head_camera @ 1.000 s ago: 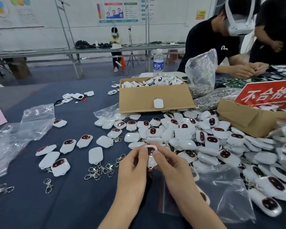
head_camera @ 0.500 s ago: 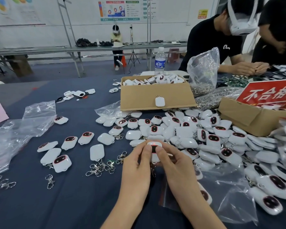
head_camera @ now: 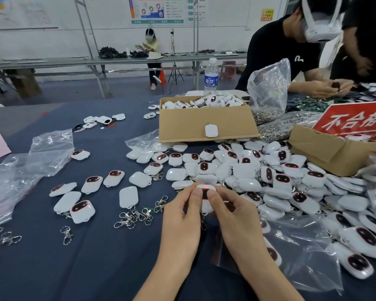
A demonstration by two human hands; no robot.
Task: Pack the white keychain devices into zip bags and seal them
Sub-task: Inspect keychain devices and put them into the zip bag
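Grip: your left hand [head_camera: 179, 222] and right hand [head_camera: 237, 222] pinch one keychain device [head_camera: 205, 187].
Room: open tablecloth [head_camera: 96, 268] near-left; device pile [head_camera: 248, 170] hems your right.

At lower centre of the frame, the left hand [head_camera: 180, 221] and right hand [head_camera: 234, 220] together grip one white rounded plastic keychain device [head_camera: 204, 187]. Both thumbs press its dark face, and a red light shows near its top edge. A heap of identical white devices [head_camera: 248, 170] fills centre right. A clear plastic zip bag [head_camera: 302, 242] lies at lower right. Loose silver metal clasps [head_camera: 137, 216] lie left of the hands on the dark blue tablecloth [head_camera: 96, 268]. An open brown cardboard box [head_camera: 204, 122] sits at upper centre.
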